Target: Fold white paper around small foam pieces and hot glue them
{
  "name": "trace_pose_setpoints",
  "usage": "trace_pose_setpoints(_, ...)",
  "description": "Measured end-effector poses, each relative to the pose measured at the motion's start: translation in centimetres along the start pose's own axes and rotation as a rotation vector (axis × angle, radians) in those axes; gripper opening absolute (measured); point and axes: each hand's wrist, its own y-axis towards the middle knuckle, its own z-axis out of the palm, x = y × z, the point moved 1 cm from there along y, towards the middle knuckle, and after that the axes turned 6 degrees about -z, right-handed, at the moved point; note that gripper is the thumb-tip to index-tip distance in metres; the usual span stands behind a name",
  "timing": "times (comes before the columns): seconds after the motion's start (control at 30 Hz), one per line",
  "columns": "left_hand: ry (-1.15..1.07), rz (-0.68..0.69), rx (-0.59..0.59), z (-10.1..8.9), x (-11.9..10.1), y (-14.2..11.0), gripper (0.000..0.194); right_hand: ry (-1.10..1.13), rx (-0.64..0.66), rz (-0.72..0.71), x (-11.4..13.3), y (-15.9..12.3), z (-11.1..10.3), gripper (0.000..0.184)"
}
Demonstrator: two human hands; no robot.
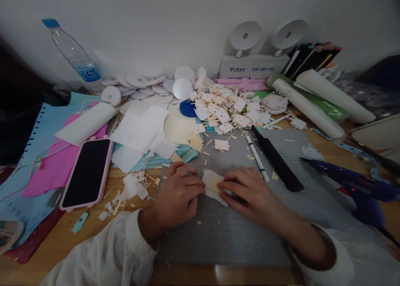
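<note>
My left hand (179,194) and my right hand (250,194) rest side by side on a grey cutting mat (225,232). Between them lies a small white and cream paper piece (212,182). Both hands have their fingers curled and pressed onto this piece from either side. Part of the paper is hidden under the fingers. A white pen (256,157) and a black ruler-like bar (276,161) lie just beyond my right hand.
A pink-cased phone (87,171) lies to the left on pink and blue paper. A heap of small cream paper squares (228,109) sits behind the mat. A blue glue gun (353,182) lies at right, paper rolls (312,107) behind it, a water bottle (75,57) at back left.
</note>
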Motion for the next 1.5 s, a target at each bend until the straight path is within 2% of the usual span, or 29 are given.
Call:
trace_pose_setpoints(0.23,0.039,0.019,-0.003,0.0,-0.2,0.1,0.028,0.049,-0.007,0.010,0.1,0.1,-0.1,0.014)
trace_pose_setpoints(0.43,0.100,0.067,0.071,0.1,-0.6,-0.1,0.030,0.089,0.002,0.016,0.3,0.3,-0.3,0.014)
trace_pose_setpoints(0.63,0.125,0.070,0.090,0.3,-0.7,-0.1,0.026,0.077,-0.030,-0.011,0.1,0.2,-0.4,0.023)
trace_pose_setpoints(0.8,0.124,0.067,0.081,0.3,-0.7,-0.1,0.026,0.045,-0.042,-0.002,0.2,0.2,-0.7,0.012)
trace_pose_setpoints(0.97,0.127,0.058,0.088,0.4,-0.7,-0.1,0.027,0.058,-0.071,0.034,0.1,0.2,-0.6,0.024)
trace_pose_setpoints(1.1,0.125,0.061,0.091,0.4,-0.6,-0.1,0.029,0.162,-0.133,0.123,-0.2,0.1,-0.4,0.009)
trace_pose_setpoints(1.27,0.092,0.089,0.050,0.1,-0.5,-0.3,0.029,0.227,-0.285,0.185,-0.4,0.1,-0.9,0.008)
trace_pose_setpoints(1.37,0.091,0.036,0.010,0.1,-0.6,-0.3,0.031,0.226,-0.346,0.202,-0.5,0.2,-1.2,0.010)
trace_pose_setpoints(1.5,0.194,-0.196,0.033,0.3,-0.6,0.0,0.036,0.200,-0.307,0.233,-0.6,0.2,-1.1,0.026)
